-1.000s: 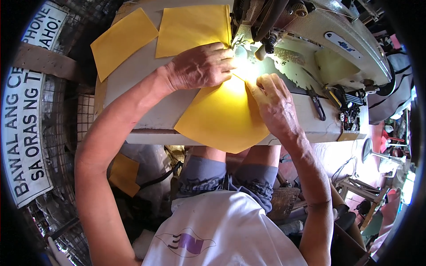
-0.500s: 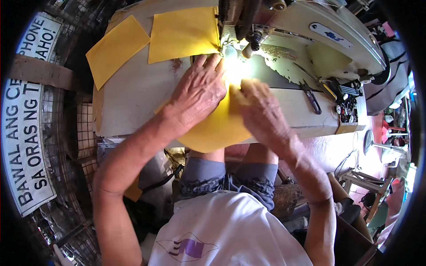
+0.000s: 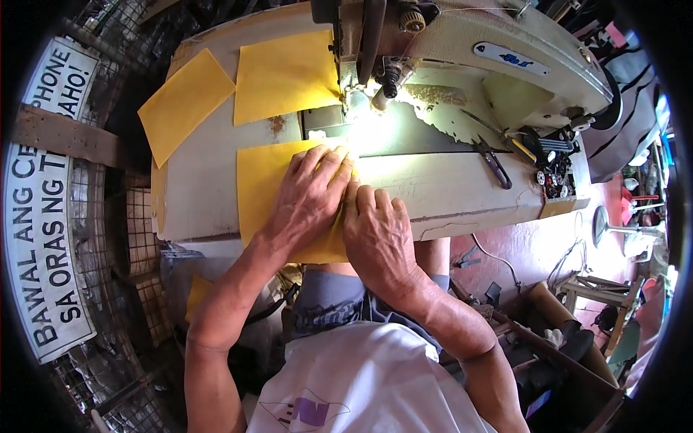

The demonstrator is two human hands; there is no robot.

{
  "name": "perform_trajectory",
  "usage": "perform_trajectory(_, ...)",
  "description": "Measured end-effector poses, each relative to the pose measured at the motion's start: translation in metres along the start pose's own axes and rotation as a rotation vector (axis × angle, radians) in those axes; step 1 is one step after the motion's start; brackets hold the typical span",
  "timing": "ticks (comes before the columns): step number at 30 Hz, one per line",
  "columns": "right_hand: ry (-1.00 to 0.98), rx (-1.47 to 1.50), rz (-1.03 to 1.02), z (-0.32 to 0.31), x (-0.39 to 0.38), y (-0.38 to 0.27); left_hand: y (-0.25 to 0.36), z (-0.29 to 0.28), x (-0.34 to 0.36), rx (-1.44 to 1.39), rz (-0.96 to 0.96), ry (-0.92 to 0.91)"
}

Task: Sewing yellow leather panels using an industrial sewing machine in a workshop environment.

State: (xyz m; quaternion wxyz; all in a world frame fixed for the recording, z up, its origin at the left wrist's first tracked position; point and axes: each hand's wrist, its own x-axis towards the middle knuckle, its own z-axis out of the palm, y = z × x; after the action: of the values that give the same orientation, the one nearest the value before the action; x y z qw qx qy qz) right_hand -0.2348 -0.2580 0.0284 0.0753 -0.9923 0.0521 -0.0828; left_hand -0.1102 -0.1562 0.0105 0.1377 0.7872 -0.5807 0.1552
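My left hand (image 3: pixel 303 195) rests on a yellow sheet (image 3: pixel 260 169) at the table's front, its fingers bent and close together along the right edge. My right hand (image 3: pixel 379 234) grips that same edge just beside it, fingers curled. Their undersides are hidden. The sheet hangs over the table edge toward my lap. Just beyond my fingertips is the sewing machine's (image 3: pixel 541 59) needle area, washed out by a bright lamp.
Two more yellow pieces (image 3: pixel 184 105) (image 3: pixel 285 76) lie at the table's back left. Snips (image 3: pixel 494 162) and a compartment of bobbins (image 3: pixel 556 180) are at the right. A wire grid (image 3: pixel 144 281) with signs stands left; tools, cords and rolls lie below right.
Both hands and the yellow sheet have shifted left and toward me, away from the needle. The sheet's left edge now lies straight along the table, and my hands are closer together.
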Motion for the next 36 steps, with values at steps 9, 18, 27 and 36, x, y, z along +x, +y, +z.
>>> perform_trajectory(9, 0.027, -0.034, -0.002, 0.000, 0.001, -0.003, 0.002, 0.001, 0.002, -0.009, -0.025, -0.013)
perform_trajectory(18, 0.101, -0.054, 0.001, 0.007, 0.026, 0.011, -0.017, 0.008, 0.018, -0.117, -0.069, 0.014)
perform_trajectory(27, 0.092, 0.015, 0.013, 0.007, 0.038, 0.018, -0.028, 0.012, 0.030, -0.119, -0.067, 0.011)
perform_trajectory(36, 0.194, 0.036, -0.007, 0.015, 0.043, 0.019, -0.032, 0.011, 0.030, -0.152, -0.091, 0.047)
